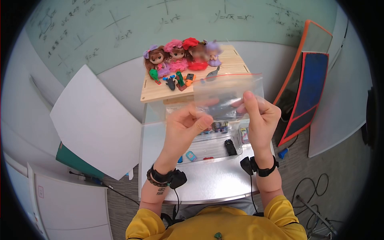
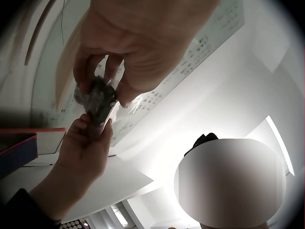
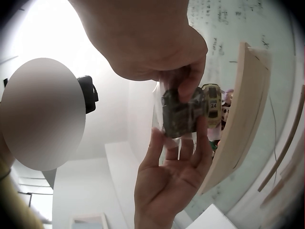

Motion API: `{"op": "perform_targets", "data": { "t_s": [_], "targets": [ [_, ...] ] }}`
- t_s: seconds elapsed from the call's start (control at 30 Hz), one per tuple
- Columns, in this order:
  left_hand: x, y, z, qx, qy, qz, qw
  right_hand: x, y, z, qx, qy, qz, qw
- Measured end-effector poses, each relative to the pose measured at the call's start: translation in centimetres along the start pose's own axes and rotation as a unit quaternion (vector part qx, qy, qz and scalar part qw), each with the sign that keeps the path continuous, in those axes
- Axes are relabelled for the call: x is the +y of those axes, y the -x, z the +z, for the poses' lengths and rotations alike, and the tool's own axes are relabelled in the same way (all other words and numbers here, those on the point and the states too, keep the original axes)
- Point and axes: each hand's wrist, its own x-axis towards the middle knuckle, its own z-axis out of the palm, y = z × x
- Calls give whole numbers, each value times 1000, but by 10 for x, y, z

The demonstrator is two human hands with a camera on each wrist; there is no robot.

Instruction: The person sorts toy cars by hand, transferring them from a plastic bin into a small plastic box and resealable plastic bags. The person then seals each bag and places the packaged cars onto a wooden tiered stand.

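Both hands hold up a clear zip bag (image 1: 224, 90) with a red line along its top edge, above the metal table. Dark toy vehicles show blurred through the plastic; in the right wrist view one is a dark toy car (image 3: 178, 114), and beside it is a yellowish toy car (image 3: 213, 102) marked 24. My left hand (image 1: 181, 127) pinches the bag's lower left side between thumb and fingers. On its right side, my right hand (image 1: 262, 118) grips the plastic, thumb pointing up. The left wrist view shows a dark toy (image 2: 99, 102) between both hands.
Below the hands lies a clear plastic tray (image 1: 200, 149) with a black toy car (image 1: 230, 147); a blue toy (image 1: 191, 156) is near its front. Several dolls (image 1: 178, 56) and small toy animals (image 1: 171, 83) stand on a wooden shelf (image 1: 234, 60) behind. An orange-edged panel (image 1: 308, 92) stands right.
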Motion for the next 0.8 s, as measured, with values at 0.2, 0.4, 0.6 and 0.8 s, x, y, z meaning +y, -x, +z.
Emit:
{"op": "perform_targets", "data": {
  "t_s": [0.2,0.4,0.6,0.8],
  "targets": [
    [0,1,19,104,110,0,989,2,3,3,-6,17,-21,1000],
    [16,4,21,119,22,-36,992,1,7,5,-99,93,-158,978],
    [19,9,20,112,29,-62,991,6,4,4,-173,38,-194,965],
    [21,13,20,151,-85,-10,985,-12,-5,6,-63,162,-244,954]
  ]
}}
